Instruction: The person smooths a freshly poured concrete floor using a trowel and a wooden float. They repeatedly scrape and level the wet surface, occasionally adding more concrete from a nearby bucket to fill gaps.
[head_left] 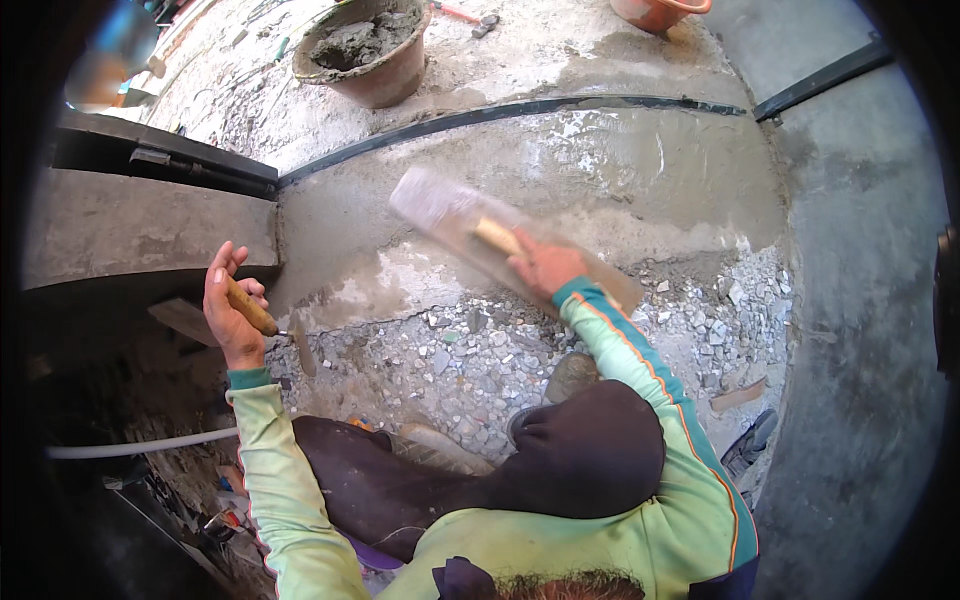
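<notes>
My right hand (548, 266) is closed round the wooden handle of a long rectangular plastering float (450, 207), which is blurred. The float lies slanted over a strip of wet grey mortar (690, 165), its far end pointing up and left. At the left, my left hand (232, 310) holds a small trowel by its wooden handle (250, 306). The trowel's narrow metal blade (303, 345) points down near the edge of the gravel. My thumb lies along the handle and some fingers are partly raised.
Loose gravel (470, 365) lies between my feet and the mortar. A dark metal strip (520, 108) borders the mortar's far side. Beyond it stand a bucket of wet mortar (365, 65), a hammer (485, 25) and an orange tub (655, 12). Grey walls flank both sides; a white pipe (145, 447) is at left.
</notes>
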